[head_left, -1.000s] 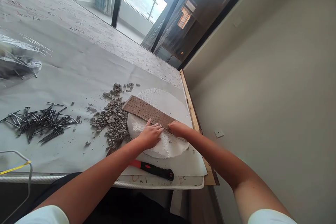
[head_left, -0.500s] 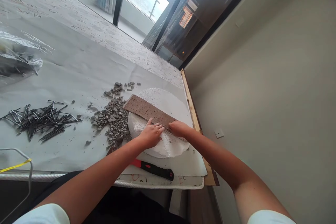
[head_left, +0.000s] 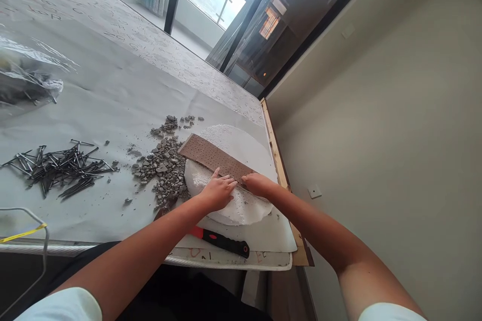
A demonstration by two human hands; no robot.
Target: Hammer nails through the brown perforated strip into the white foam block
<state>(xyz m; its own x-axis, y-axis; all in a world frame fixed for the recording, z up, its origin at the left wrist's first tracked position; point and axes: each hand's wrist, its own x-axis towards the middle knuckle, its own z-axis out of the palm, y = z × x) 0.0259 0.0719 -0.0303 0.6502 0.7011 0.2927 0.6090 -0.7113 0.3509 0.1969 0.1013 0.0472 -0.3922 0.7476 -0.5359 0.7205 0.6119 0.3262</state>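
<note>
A brown strip of perforated board [head_left: 214, 155] lies slantwise across a round white foam slab [head_left: 237, 210]. My left hand [head_left: 218, 193] rests at the strip's near edge, its fingers stretched out and its thumb apart. Close beside it, my right hand [head_left: 258, 184] is closed at the right part of the strip. Its curled fingers hide whatever they pinch. In front of the foam lies a tool with a black and red handle [head_left: 226, 243]; my left forearm covers part of it.
Grey gravel [head_left: 167, 168] is heaped left of the foam, touching it. Loose nails [head_left: 64, 168] lie farther left, below a clear plastic bag [head_left: 28, 77]. A grey cable [head_left: 45, 246] with a yellow tie hangs at the near edge. The wall [head_left: 376, 125] rises close on the right.
</note>
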